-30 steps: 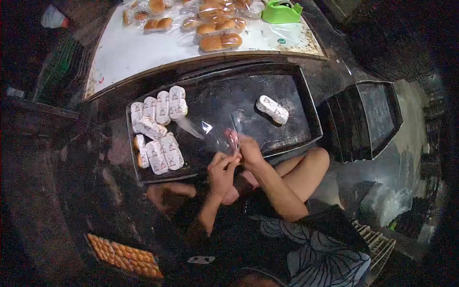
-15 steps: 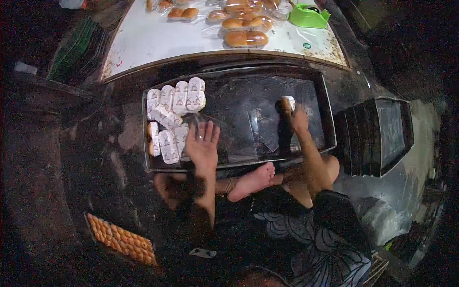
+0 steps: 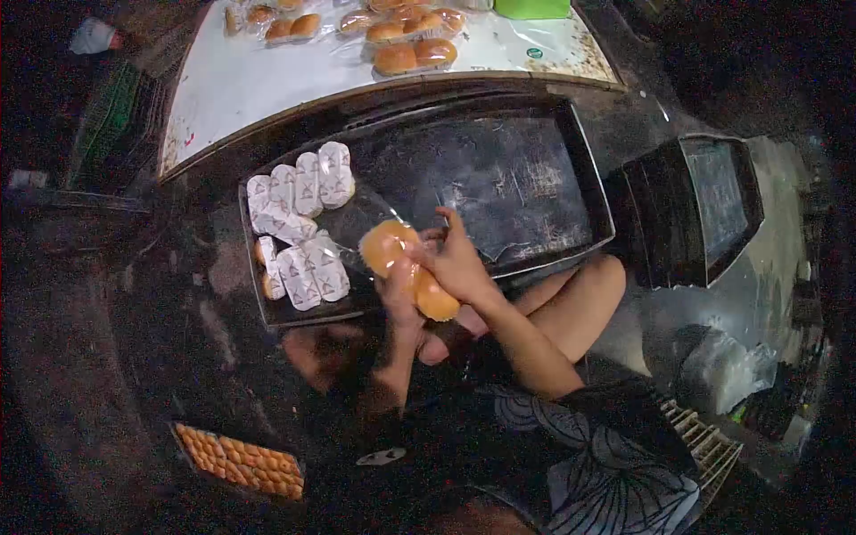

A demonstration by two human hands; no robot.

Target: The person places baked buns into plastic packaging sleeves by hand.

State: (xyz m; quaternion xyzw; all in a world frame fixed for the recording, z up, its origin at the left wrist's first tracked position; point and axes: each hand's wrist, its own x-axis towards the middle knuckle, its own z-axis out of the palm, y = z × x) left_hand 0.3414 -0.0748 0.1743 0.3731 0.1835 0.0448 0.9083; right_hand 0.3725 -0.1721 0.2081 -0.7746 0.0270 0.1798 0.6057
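A golden bread roll (image 3: 389, 247) made of two joined halves is held over the front edge of the black tray (image 3: 608, 192). My left hand (image 3: 400, 299) is closed on it from below and the left, fingers partly behind the bread. Across its middle lies my right hand (image 3: 456, 266), gripping it with thumb and fingers, one finger raised. Thin clear plastic film shows around the roll's upper left; how far it covers the bread is hard to see. Left of my hands, paper-backed rolls (image 3: 306, 270) lie in the tray, most with their white printed undersides up.
Beyond the tray, a white table (image 3: 259, 80) bears plastic-wrapped rolls (image 3: 415, 56) and a green tape dispenser (image 3: 532, 7). Stacked dark trays (image 3: 664, 218) stand at right, near a clear plastic bundle (image 3: 727, 366). A tray of small buns (image 3: 239, 459) sits at lower left.
My right hand has brought the roll from the tray's right side to my left hand. My left hand, open before, is now closed on it. The view has shifted slightly.
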